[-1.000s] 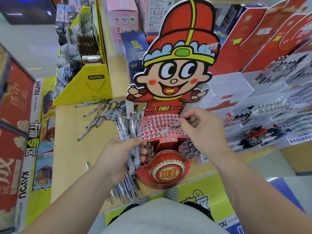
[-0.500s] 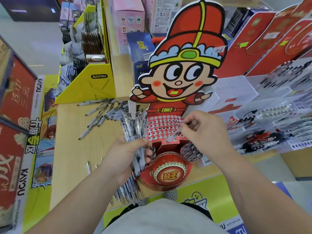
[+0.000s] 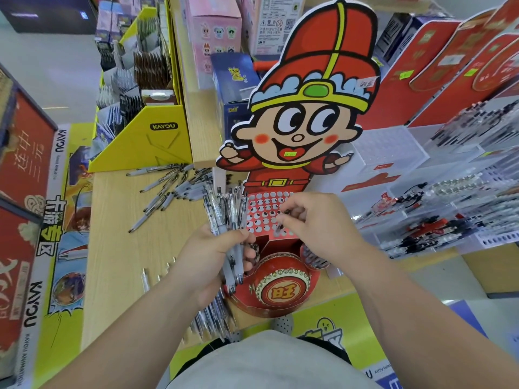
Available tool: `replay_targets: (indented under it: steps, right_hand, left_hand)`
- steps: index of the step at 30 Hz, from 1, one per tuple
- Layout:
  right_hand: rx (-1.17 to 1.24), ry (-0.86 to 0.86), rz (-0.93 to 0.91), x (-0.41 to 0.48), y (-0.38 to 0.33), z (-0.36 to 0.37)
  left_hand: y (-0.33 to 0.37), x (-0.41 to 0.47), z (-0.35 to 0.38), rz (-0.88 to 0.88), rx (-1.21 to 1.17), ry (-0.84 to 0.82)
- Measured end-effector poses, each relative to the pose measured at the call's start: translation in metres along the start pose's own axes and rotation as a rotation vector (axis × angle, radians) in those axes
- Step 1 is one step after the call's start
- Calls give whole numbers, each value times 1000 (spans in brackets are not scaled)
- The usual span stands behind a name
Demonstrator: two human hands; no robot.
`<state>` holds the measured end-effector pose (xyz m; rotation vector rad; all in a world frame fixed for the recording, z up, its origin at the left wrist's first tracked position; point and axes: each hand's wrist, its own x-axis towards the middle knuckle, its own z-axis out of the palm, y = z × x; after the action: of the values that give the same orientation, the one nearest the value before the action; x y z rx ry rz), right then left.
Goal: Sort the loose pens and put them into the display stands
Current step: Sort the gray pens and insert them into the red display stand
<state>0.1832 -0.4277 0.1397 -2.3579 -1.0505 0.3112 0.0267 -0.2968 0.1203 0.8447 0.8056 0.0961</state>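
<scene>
A scatter of loose pens [image 3: 164,189] was seen lying on the wooden tabletop [image 3: 118,248], well to the left of the stand. Nearer the middle, a thick bundle of pens [image 3: 228,211] was gripped in the left hand [image 3: 206,258], fingers curled round the barrels, just beside the red cartoon display stand [image 3: 283,287]. Over the stand's perforated panel [image 3: 261,209], a single pen [image 3: 281,223] was pinched between thumb and fingertips of the right hand [image 3: 320,224], its tip angled down towards the holes; whether it had entered a hole could not be told. The step in hand was judged to be the seating of one pen at a time. Next, the tip would need to be lined up with a free hole and pushed in upright, then another pen drawn from the bundle. Clear pen racks [image 3: 449,211] were noted at far right
</scene>
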Motion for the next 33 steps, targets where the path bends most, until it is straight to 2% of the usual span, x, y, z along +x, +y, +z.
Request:
replay_targets:
  steps: [3,11,25,28,31,33]
  right_hand:
    - [26,3,51,0,5,1]
    - [-49,-36,15,1,7,0]
    - [33,-55,88,1,0,-4]
    - [178,42,114,-2,-15,-12]
    - [506,-21,238,-4,-32,-20]
    - [577,-57,301,-6,-35,-20]
  left_hand:
    - [-1,-2,0,-6,-14,-15]
    - [0,-2,-2,-12,-15,-40]
    - [2,-5,2,7,18,-103]
    - [3,-6,1,19,96,-180]
    - [5,-9,4,24,155,-255]
    - [4,-8,8,50,201,-269]
